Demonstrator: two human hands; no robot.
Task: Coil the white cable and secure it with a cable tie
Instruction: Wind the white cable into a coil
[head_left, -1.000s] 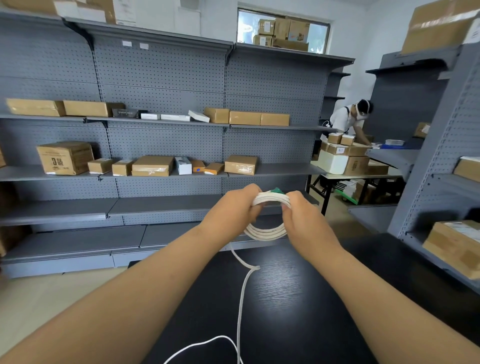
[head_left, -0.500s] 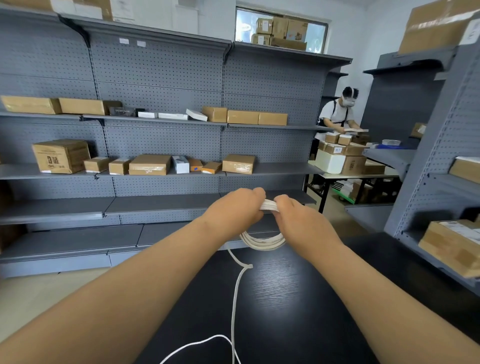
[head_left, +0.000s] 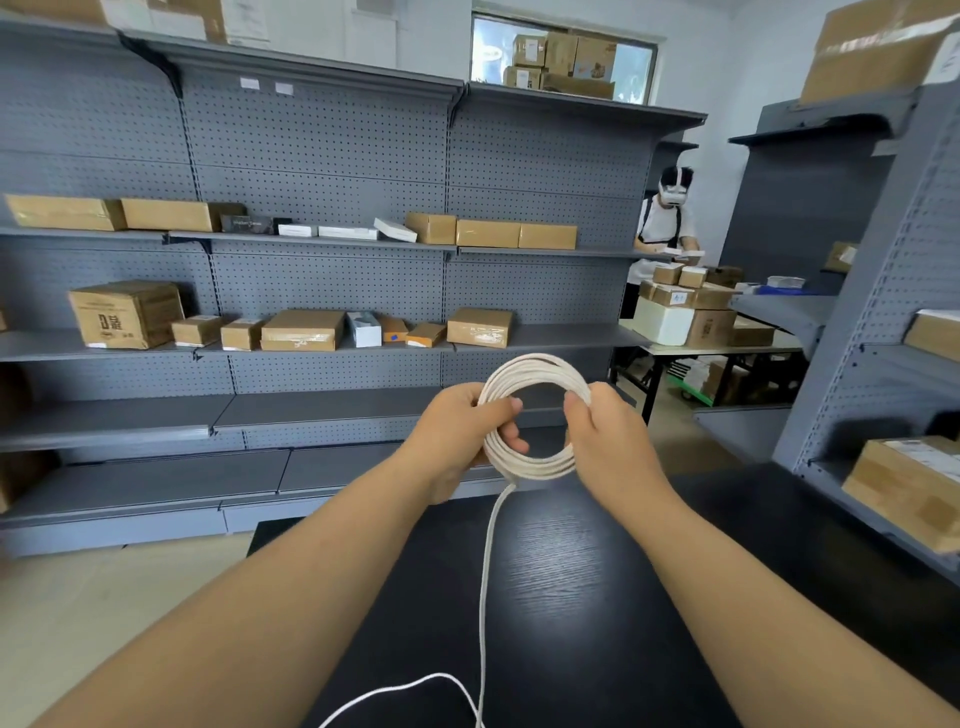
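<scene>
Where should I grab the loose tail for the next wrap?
Pinch the tail just below the coil, coming from the right with the right hand. It hangs straight and free there, and the left hand grips the coil's left side.

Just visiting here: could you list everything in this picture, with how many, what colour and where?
white cable: one, white, ring-shaped coil at centre, loose tail hanging to the bottom edge.
table: one, black, under the arms.
shelving: several racks, grey, behind and right.
cardboard boxes: many, brown, mostly on the shelving.
flat boxes: a few, white, upper shelf.
other person: one, white shirt, back right.
left hand: one, grips the coil's left side.
right hand: one, grips the coil's right side.
</scene>
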